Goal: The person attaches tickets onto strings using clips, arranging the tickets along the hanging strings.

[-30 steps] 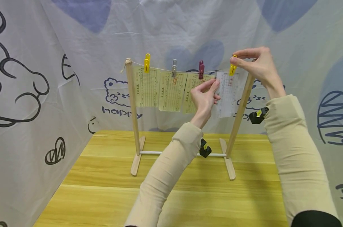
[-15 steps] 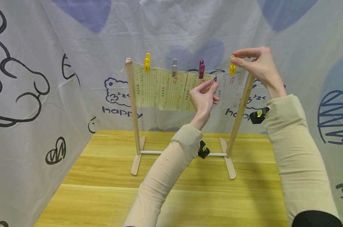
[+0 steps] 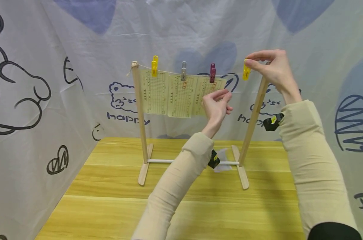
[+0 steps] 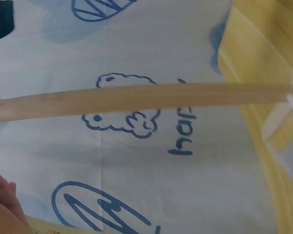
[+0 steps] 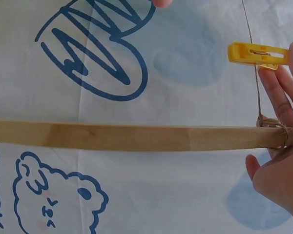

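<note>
My right hand pinches a yellow clothespin at the string, close to the right post. In the right wrist view this yellow clothespin sits across the string, with no paper in it. My left hand is lower, in front of the third yellow paper sheet, fingers loosely bent and holding nothing. A thin white paper sheet lies by the white crossbar, partly hidden by the left wrist camera.
Another yellow clothespin, a grey clothespin and a dark red clothespin hold yellow paper sheets on the string. The wooden stand's feet rest on the wooden table. A printed cloth hangs behind.
The white sheet, earlier hanging under the right yellow clothespin beside my left fingers, has dropped down to the table. My left hand has sunk slightly with its fingers parted. The right hand stays put.
</note>
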A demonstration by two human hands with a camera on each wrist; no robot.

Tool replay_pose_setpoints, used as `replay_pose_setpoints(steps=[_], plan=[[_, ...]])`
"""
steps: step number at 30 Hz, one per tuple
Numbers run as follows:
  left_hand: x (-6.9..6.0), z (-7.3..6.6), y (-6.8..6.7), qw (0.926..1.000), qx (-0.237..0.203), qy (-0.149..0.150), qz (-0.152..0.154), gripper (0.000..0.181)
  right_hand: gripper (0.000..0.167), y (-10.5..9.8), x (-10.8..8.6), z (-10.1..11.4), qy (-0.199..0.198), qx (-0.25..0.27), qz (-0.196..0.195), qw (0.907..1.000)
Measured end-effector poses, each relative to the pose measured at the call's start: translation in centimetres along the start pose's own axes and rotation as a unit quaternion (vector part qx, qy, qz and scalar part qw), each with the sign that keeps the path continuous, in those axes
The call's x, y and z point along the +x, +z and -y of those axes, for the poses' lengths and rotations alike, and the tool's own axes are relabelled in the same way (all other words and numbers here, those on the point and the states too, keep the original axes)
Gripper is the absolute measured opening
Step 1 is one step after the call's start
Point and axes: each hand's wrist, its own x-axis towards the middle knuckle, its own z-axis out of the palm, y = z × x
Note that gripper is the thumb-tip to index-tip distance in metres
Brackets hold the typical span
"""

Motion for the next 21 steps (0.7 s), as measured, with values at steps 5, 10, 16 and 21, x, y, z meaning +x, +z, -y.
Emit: replay_pose_setpoints(steps=[5,10,16,21], plan=[[-0.4,0.9,-0.9,0.9989,0.005,-0.003,0.047,0.017,0.036,-0.2,-0.2,0.1,0.002,0.006,0.006,1.0],[-0.6,2.8,-2.5,0.9907,0.044,-0.018,0.127,0.023,0.036,-0.1,-0.1,0.1,-0.005,0.035,0.003,0.9994],[-2.0,7.9,-5.6,0.9681,0.14,-0.054,0.2,0.024,0.031,-0.3,-0.4,-0.4,-0.013,0.085,-0.02,0.9961],[-4.9,13.3,-8.1,0.9161,0.27,-0.075,0.287,0.028,0.032,-0.3,-0.6,-0.8,-0.017,0.1,-0.033,0.9943]])
